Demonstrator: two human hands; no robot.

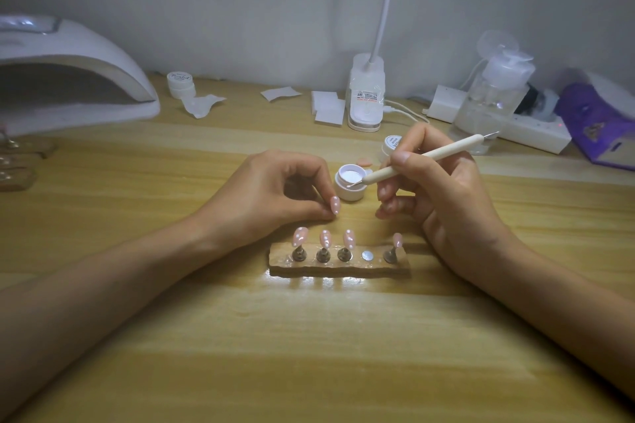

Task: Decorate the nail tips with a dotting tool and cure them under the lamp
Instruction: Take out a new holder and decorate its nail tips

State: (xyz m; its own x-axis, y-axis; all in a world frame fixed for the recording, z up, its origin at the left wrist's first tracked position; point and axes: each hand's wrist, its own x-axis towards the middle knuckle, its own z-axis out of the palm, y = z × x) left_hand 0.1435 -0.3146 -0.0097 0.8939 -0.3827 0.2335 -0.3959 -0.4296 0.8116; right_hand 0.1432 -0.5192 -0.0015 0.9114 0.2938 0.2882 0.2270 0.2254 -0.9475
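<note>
Stand: A rough-edged slab of brown wood (pixel 338 269) lies nearest on the pale, grainy wooden table (pixel 309 354). It carries four small metal posts, each topped with a glossy pink almond-shaped nail tip (pixel 300 236). The three at the left show raised white dots; the fourth is too small to judge. A bare silver disc (pixel 367 255) marks the one vacant place.

Left hand: The left hand (pixel 275 196) has thumb and forefinger curled in a pinch on a fifth pink tip (pixel 335 205), already dotted, just behind the stand.

Right hand: The right hand (pixel 443 189) has its fingers wrapped pen-fashion round a slim cream dotting tool (pixel 422 158), its metal point at the white gel in a small round white jar (pixel 348 187).

Progress: Decoration looks well advanced; the held tip likely needs more dots, then reseating. Curing appears still to come.

Behind: A smooth white domed curing lamp (pixel 68 72) stands well apart, far left.
</note>
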